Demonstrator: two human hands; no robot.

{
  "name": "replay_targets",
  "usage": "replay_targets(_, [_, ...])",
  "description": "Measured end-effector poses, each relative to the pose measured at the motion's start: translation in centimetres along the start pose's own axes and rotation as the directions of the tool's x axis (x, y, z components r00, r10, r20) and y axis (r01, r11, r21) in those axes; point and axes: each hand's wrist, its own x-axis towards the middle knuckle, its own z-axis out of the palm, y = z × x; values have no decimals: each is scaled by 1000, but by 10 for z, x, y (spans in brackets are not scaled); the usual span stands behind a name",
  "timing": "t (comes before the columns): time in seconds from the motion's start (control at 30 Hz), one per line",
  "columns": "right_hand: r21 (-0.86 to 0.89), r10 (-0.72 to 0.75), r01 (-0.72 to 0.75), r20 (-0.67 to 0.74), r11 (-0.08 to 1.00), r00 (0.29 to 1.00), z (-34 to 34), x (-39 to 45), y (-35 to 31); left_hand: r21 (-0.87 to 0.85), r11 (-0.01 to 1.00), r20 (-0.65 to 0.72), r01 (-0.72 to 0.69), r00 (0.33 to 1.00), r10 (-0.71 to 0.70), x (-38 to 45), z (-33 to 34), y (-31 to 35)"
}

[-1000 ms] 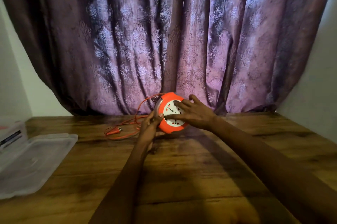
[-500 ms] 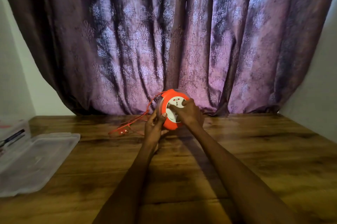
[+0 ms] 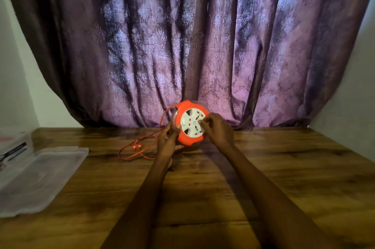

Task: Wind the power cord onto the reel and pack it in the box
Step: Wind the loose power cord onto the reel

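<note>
An orange cord reel (image 3: 185,139) with a white socket face stands on edge at the far middle of the wooden table (image 3: 203,188). My left hand (image 3: 167,139) grips its left rim from below. My right hand (image 3: 218,130) pinches the white face on its right side. The thin orange cord (image 3: 142,145) trails left from the reel top and loops on the table, ending in a two-pin plug (image 3: 135,147). The clear plastic box (image 3: 12,145) sits at the far left edge, partly cut off.
The clear lid (image 3: 40,175) lies flat at the left, beside the box. A purple patterned curtain (image 3: 192,45) hangs right behind the reel. White walls close in on both sides.
The right hand has shifted around the white face to its right side. The loose cord on the table has shortened and the plug has slid nearer to the reel.
</note>
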Motion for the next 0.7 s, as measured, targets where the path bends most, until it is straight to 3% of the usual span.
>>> replay_targets(0.03, [-68,-170,172,26,983,985,-4,1,5,15,1000,1,1,1000,-1,2,-3,1])
replay_targets(0.1, [-203,-445,470,156,859,882,-12,5,13,37,999,23,19,1000,-20,6,-9,4])
replay_targets(0.17, [-341,-589,660,299,669,751,-19,10,16,65,997,61,41,997,-45,7,-12,5])
replay_targets(0.3, [-435,-675,830,497,349,545,-31,16,10,104,993,134,58,988,-72,5,-15,6])
replay_targets(0.43, [-489,-719,852,524,185,457,-38,20,10,123,991,174,51,982,-72,2,-11,5])
replay_targets(0.5, [-515,-724,836,502,188,472,-37,22,9,95,994,166,55,984,-70,1,-8,4])
replay_targets(0.53, [-538,-711,812,477,229,516,-36,21,10,80,995,154,60,985,-71,1,-6,2])
replay_targets(0.7, [-500,-465,493,189,712,865,-16,8,1,3,999,94,48,994,-48,-3,6,-4])
